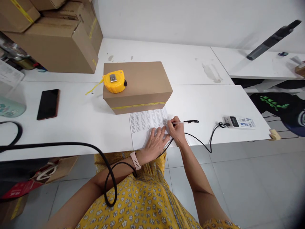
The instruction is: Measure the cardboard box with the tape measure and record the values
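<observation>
A white sheet of paper (137, 139) lies at the table's front edge, covered in several columns of small black writing. My left hand (156, 141) rests flat on it with the fingers spread. Just to the right, my right hand (176, 129) grips a pen (188, 121) with a clear barrel and a black cap on its rear end; its tip is at the last column of writing. Over the sheet's far edge stands a closed cardboard box (145, 79), and a yellow tape measure (114, 82) sits on its top left, a short length of tape sticking out.
On the left are a phone (48, 104), a pale green cup (11, 107) and stacked cartons (62, 44). A black cable (78, 144) loops over the front edge. A white power bank (234, 122) with a cord lies right; a dark cylinder (271, 41) stands farther back.
</observation>
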Demonstrator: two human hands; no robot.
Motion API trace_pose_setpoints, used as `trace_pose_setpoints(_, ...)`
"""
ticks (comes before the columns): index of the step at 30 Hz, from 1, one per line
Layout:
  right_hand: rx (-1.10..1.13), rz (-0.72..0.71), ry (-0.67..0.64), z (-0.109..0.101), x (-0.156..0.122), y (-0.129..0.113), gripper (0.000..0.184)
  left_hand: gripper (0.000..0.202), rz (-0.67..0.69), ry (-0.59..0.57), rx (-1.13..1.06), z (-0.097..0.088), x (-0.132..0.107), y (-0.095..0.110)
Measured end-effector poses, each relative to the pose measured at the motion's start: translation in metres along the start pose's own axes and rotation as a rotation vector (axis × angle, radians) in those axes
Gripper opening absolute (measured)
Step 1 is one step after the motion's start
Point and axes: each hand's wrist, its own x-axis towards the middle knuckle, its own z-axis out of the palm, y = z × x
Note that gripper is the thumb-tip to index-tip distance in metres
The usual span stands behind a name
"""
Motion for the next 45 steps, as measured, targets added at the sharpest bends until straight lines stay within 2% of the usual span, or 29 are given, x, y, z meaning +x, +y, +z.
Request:
trace_pose_setpoints(7, 0.018, 0.014, -0.019, 0.0008, 0.0007, 0.0006, 0.023, 0.05, -0.001, 0.015, -0.02, 0.0009, -0.0007, -0.0002)
trace_pose_setpoints(15, 0.011, 0.023, -0.012, 0.0004, -0.0007, -0.0009, 0.022, 0.051, -0.001, -0.028, -0.013, -0.0048, 0.0003, 0.0)
trace_pose_setpoints(22, 0.026, -0.006, 0.028, -0.0005, 0.0005, 0.0004, 0.022, 0.049, 0.003, 0.005, 0.01, -0.0031, -0.0014, -0.0009)
trace_pose_setpoints(27, 0.025, 0.0, 0.01, -0.0007, 0.0006, 0.0013, 0.023, 0.049, 0.005, 0.023, 0.014, -0.002, -0.0021, -0.0008)
trace_pose_setpoints(45, 0.002, -0.009, 0.022, -0.0014, 0.0005, -0.0008, 0.022, 0.051, 0.004, 0.002, -0.011, -0.0039, -0.0019, -0.0006)
